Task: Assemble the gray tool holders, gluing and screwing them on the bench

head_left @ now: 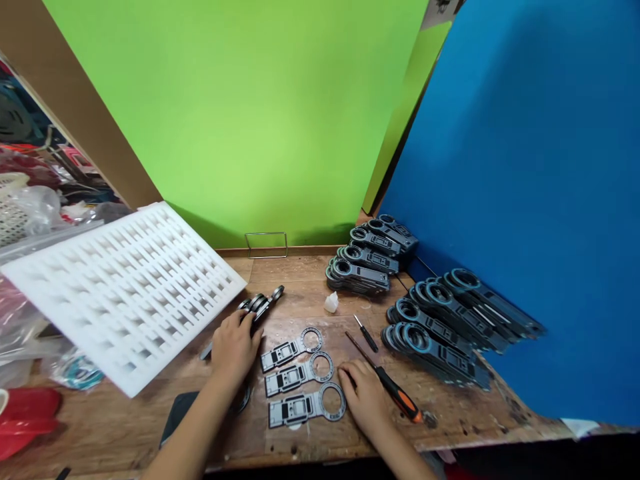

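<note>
Three flat plates (300, 377) lie on the bench (300, 280) between the left grip (235, 347) and the right grip (365, 393). A screwdriver (395, 393) lies just right of the right grip, stacked parts (440, 327) sit behind it, and a slotted tray (125, 287) lies left of the left grip.

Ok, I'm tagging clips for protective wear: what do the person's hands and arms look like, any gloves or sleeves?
Both the left hand and the right hand are bare: no gloves, and no rings, watch or bands that show. The forearms are uncovered down to the picture's edge, no sleeve in view.
</note>
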Demonstrator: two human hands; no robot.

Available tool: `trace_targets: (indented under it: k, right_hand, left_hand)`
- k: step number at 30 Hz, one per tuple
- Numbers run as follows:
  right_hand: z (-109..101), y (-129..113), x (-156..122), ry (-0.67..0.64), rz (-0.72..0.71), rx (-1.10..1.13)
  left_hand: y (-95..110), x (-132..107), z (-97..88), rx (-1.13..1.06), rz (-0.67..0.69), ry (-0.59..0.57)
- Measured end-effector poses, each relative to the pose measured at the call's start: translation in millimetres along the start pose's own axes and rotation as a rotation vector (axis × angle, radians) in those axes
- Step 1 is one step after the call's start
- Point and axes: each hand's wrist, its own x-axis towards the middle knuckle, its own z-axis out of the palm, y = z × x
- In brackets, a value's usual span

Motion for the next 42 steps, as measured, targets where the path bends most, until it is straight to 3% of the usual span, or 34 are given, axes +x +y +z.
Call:
trace_targets:
  k: [7,12,15,17,20,23,26,30,36,42]
  right_hand:
    - [0,0,-1,0.008,0.003,-0.008]
    - [0,2,-1,0.026,-0.012,0.002]
    - [1,4,-1,0.045,-0.008,0.012]
    - [-1,1,-1,0.064,-0.001,0.035]
    - [-8,-17,0,0.078,-0.002,0.128]
    - [-20,-50,6,0.110,-0.091,0.231]
    - [-28,-79,17,0.169,-0.246,0.234]
    - [-22,-94,24,0.182,-0.315,0.194]
    - [-8,-98,13,0.180,-0.230,0.310]
    - [-22,-98,22,0.013,-0.060,0.490]
  left_hand:
    - [-6,15,4.5,-0.217,-0.073,0.026]
    - [-12,13,-6.0,-0.428,-0.113,0.058]
    - [-3,3,-15.6,-0.574,-0.183,0.073]
    - [10,-9,-22.7,-0.882,-0.269,-0.022]
    - [36,-30,-31.7,-1.597,-0.506,-0.282]
    - [61,-52,-35.2,-1.880,-0.641,-0.385]
    - [79,-69,-33.3,-1.953,-0.666,-0.437]
    - [89,-80,-27.7,-1.912,-0.643,-0.428]
    - [86,-82,-18.3,-1.842,-0.700,-0.297]
    - [86,-80,-21.1,-1.781,-0.646,-0.335]
